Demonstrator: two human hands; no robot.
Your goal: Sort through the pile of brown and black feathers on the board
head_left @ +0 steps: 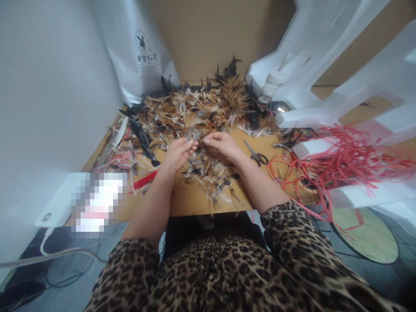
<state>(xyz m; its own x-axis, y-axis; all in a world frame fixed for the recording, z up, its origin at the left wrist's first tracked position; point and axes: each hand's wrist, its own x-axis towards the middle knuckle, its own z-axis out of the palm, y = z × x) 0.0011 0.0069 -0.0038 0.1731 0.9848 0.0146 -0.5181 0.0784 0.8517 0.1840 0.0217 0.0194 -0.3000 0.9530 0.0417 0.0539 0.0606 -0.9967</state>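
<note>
A big heap of brown, white and black feathers [198,110] covers the far half of a brown board [191,199]. My left hand [177,152] and my right hand [221,145] meet at the near edge of the heap, fingertips almost touching. Both hands are pinched closed on small feathers [197,138] held between them. More loose feathers [211,175] lie under my wrists. My leopard-print sleeves fill the bottom of the view.
Black scissors [256,155] lie just right of my right hand. A tangle of red strips [328,162] spreads to the right over white foam pieces [341,117]. A white bag [138,52] stands at the back left. A white device [58,203] with a cable sits at the near left.
</note>
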